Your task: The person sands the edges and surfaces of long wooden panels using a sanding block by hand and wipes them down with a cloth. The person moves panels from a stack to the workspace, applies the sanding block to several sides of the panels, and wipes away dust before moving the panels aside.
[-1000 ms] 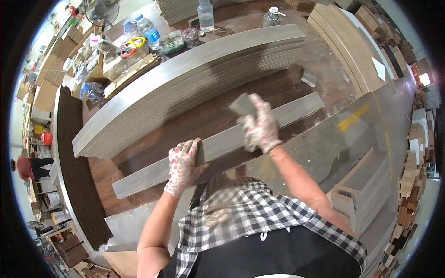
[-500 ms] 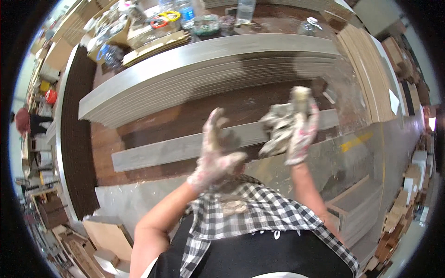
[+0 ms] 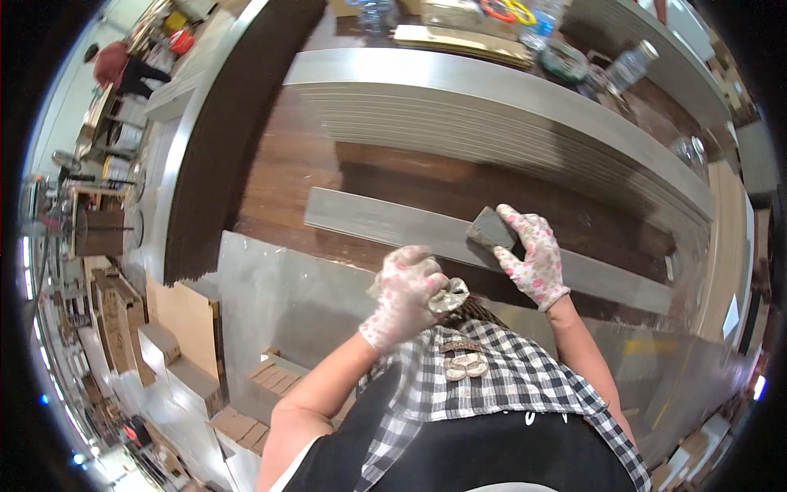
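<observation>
My left hand, in a white glove with pink flowers, is closed around a bunched pale rag just in front of my chest. In my right hand, gloved alike, a dark grey rectangular block is gripped between thumb and fingers. The block hangs over a long narrow grey board lying on the brown tabletop; I cannot tell whether the two touch. Behind that board is a thick stack of similar grey boards, aligned lengthwise.
Another dark-edged stack stands at the left. Scissors, plastic bottles and a round container lie at the back. Tan panels stand at the right. A person bends over a workbench at the far left.
The rag that hung beside my right hand is now in my left fist. My right hand has come lower with the block. The whole view has turned toward the left.
</observation>
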Action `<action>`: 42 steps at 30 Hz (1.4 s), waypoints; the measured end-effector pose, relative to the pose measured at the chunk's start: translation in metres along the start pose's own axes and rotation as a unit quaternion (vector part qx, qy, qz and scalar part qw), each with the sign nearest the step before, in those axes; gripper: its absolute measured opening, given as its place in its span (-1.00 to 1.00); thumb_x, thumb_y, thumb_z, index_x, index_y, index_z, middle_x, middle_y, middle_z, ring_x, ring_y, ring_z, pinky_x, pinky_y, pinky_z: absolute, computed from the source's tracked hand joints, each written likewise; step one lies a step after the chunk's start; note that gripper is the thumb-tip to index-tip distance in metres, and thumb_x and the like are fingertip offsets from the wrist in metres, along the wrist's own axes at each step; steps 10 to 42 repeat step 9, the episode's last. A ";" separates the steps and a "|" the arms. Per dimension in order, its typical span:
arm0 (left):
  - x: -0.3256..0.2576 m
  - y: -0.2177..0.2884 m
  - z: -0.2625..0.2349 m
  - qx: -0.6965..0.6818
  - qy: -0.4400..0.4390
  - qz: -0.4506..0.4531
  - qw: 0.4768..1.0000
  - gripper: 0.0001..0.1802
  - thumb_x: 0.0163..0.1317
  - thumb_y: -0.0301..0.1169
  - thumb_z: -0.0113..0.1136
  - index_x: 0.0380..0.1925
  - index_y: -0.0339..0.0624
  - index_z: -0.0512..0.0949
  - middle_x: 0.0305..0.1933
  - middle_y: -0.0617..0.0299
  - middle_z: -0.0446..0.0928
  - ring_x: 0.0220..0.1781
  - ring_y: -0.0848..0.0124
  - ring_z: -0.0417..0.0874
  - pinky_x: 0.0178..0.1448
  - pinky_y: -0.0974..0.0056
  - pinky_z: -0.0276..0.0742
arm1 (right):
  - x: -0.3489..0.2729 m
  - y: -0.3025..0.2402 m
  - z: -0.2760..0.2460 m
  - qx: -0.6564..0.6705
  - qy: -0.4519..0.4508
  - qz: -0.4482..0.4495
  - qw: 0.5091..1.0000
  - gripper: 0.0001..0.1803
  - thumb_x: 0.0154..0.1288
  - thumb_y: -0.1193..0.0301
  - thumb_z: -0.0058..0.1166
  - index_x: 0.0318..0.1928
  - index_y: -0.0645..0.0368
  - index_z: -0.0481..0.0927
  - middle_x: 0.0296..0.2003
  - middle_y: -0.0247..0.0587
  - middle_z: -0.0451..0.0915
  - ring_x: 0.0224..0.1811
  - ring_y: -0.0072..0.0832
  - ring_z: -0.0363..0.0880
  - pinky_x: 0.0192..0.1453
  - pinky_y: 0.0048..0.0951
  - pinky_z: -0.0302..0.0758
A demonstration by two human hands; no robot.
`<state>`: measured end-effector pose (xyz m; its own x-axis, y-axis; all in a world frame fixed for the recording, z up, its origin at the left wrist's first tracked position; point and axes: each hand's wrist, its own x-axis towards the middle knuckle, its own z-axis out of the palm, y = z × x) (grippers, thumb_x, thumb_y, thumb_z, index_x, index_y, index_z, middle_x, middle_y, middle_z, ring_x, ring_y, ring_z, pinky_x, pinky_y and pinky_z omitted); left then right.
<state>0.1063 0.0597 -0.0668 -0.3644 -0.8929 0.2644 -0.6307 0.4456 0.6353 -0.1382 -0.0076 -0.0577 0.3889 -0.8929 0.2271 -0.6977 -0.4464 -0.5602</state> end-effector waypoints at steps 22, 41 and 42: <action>-0.025 -0.083 0.015 0.027 -0.065 0.027 0.997 -0.61 -0.18 -0.20 0.43 -0.31 -0.09 0.60 0.18 0.06 0.54 0.40 0.02 0.40 0.46 0.01 0.33 | 0.170 -0.094 0.163 0.043 -0.160 -0.100 0.981 -0.38 0.12 0.20 0.23 0.23 0.06 0.49 -0.14 -0.02 0.50 -0.03 -0.08 0.50 0.05 -0.08 0.47; -0.025 -0.083 0.015 0.027 -0.065 0.027 0.997 -0.61 -0.18 -0.20 0.43 -0.31 -0.09 0.60 0.18 0.06 0.54 0.40 0.02 0.40 0.46 0.01 0.33 | 0.170 -0.094 0.163 0.043 -0.160 -0.100 0.981 -0.38 0.12 0.20 0.23 0.23 0.06 0.49 -0.14 -0.02 0.50 -0.03 -0.08 0.50 0.05 -0.08 0.47; -0.025 -0.083 0.015 0.027 -0.065 0.027 0.997 -0.61 -0.18 -0.20 0.43 -0.31 -0.09 0.60 0.18 0.06 0.54 0.40 0.02 0.40 0.46 0.01 0.33 | 0.170 -0.094 0.163 0.043 -0.160 -0.100 0.981 -0.38 0.12 0.20 0.23 0.23 0.06 0.49 -0.14 -0.02 0.50 -0.03 -0.08 0.50 0.05 -0.08 0.47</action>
